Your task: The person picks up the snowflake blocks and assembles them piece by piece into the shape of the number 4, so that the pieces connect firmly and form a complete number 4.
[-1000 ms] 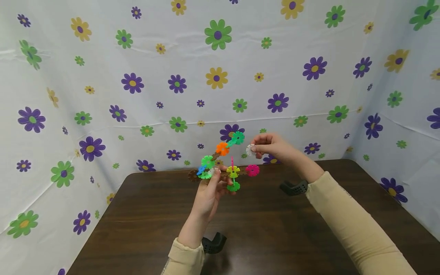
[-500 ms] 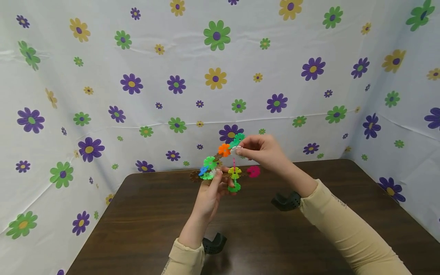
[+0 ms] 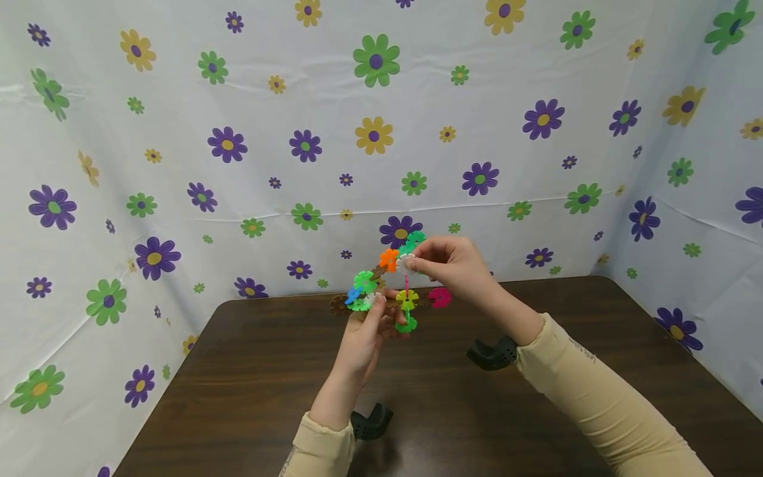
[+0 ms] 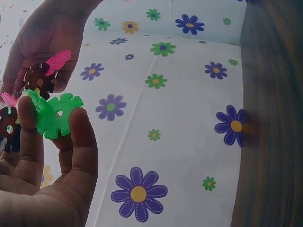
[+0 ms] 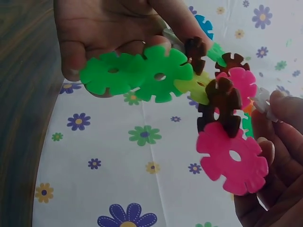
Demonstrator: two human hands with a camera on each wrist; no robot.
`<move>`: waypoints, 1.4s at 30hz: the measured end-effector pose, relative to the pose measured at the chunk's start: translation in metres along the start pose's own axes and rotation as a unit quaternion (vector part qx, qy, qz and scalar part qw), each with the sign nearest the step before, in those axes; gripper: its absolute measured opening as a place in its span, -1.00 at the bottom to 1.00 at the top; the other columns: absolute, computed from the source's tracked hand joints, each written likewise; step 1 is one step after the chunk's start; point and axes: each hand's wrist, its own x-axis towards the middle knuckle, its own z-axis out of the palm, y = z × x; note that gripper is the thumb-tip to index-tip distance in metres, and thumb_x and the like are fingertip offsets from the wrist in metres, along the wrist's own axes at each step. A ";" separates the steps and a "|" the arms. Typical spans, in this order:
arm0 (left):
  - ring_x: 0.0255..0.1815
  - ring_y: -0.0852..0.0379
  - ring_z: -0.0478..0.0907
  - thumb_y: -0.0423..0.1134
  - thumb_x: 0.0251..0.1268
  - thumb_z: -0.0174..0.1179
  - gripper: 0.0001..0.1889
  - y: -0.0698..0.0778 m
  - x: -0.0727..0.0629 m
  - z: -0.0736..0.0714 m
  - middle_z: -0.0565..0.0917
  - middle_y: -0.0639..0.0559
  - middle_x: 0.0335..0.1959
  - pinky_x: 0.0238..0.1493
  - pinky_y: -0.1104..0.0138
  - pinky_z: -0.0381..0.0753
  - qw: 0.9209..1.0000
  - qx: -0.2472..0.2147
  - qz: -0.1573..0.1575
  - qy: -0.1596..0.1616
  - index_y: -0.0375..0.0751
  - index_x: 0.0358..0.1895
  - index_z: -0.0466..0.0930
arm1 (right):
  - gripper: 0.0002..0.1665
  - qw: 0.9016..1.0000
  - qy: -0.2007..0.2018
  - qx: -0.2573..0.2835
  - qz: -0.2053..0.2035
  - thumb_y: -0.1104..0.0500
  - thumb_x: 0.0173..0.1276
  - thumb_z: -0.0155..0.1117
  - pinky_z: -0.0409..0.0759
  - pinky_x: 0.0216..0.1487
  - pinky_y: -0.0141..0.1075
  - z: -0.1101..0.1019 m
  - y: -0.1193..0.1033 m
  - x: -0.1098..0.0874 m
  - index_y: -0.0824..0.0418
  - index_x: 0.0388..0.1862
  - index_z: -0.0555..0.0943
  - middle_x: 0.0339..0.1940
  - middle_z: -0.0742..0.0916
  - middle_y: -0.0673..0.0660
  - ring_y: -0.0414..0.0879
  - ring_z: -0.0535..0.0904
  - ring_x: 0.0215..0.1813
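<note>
My left hand grips a chain of notched plastic flower discs above the table. The chain has an orange disc, a yellow disc, a blue disc and brown, green and pink ones. In the right wrist view a pink disc and two green discs stick out from the cluster. My right hand pinches a white disc between thumb and forefinger, right at the top of an upright pink disc. The left palm hides part of the chain.
Below both hands lies a dark brown wooden table. A white cloth printed with flowers hangs behind it and at both sides. Black curved mounts sit at the wrists.
My right hand has moved left with the white disc, from apart to right against the chain. The left hand has stayed nearly still, holding the chain.
</note>
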 end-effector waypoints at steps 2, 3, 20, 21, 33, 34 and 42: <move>-0.32 0.12 0.56 0.02 0.55 -0.10 -0.68 0.000 0.000 0.000 0.57 -0.01 -0.37 -0.20 0.16 0.61 1.000 0.001 0.001 0.002 -0.12 0.02 0.48 | -0.89 1.000 0.000 -0.001 -0.005 0.21 0.28 0.39 0.35 -0.60 -0.36 0.002 0.002 -0.001 0.27 -0.34 0.69 -0.54 0.65 0.12 -0.06 0.37 -0.58; -0.32 0.12 0.56 0.01 0.55 -0.10 -0.68 0.000 0.000 0.001 0.57 -0.01 -0.37 -0.20 0.15 0.61 1.000 0.001 0.000 0.004 -0.13 0.02 0.48 | -0.89 1.000 0.000 -0.001 -0.006 0.21 0.28 0.39 0.33 -0.61 -0.36 0.002 0.002 -0.001 0.26 -0.34 0.69 -0.54 0.65 0.11 -0.06 0.36 -0.58; -0.33 0.13 0.60 -0.01 0.55 -0.10 -0.65 -0.004 0.000 0.008 0.59 -0.01 -0.38 -0.23 0.11 0.62 1.000 0.005 0.006 0.029 -0.25 0.01 0.46 | -0.90 0.999 -0.046 0.012 -0.003 0.26 0.28 0.38 0.56 -0.55 -0.30 0.001 0.000 -0.004 0.30 -0.36 0.66 -0.52 0.69 0.15 -0.01 0.59 -0.53; -0.34 0.13 0.61 -0.01 0.56 -0.10 -0.65 -0.004 0.000 0.008 0.59 -0.01 -0.39 -0.23 0.11 0.62 1.000 0.005 0.005 0.029 -0.25 0.01 0.45 | -0.89 0.999 -0.048 0.012 -0.001 0.26 0.28 0.38 0.55 -0.56 -0.30 0.001 0.000 -0.004 0.30 -0.35 0.66 -0.52 0.69 0.16 -0.01 0.59 -0.53; -0.34 0.14 0.61 0.00 0.56 -0.11 -0.62 -0.005 -0.002 0.010 0.59 0.01 -0.36 -0.27 0.21 0.62 1.000 -0.002 -0.006 0.027 -0.27 0.04 0.44 | -0.82 0.999 -0.031 0.003 0.036 0.18 0.30 0.37 0.57 -0.51 -0.30 0.002 0.005 -0.010 0.31 -0.25 0.68 -0.51 0.66 0.18 0.02 0.55 -0.51; -0.34 0.14 0.60 0.00 0.56 -0.11 -0.62 -0.005 -0.002 0.010 0.59 0.01 -0.36 -0.27 0.22 0.62 1.000 -0.002 -0.006 0.027 -0.27 0.05 0.44 | -0.80 0.999 -0.031 0.000 0.039 0.17 0.30 0.37 0.56 -0.52 -0.30 0.002 0.004 -0.010 0.32 -0.23 0.68 -0.48 0.67 0.19 0.02 0.55 -0.50; -0.35 0.13 0.59 0.00 0.55 -0.10 -0.64 -0.007 -0.002 0.009 0.58 0.00 -0.37 -0.28 0.22 0.62 0.999 -0.014 -0.012 0.036 -0.23 0.05 0.45 | -0.62 0.999 0.014 -0.045 0.001 0.20 0.26 0.41 0.64 -0.21 -0.21 -0.002 0.010 -0.027 0.31 0.00 0.57 -0.16 0.71 0.13 -0.05 0.64 -0.21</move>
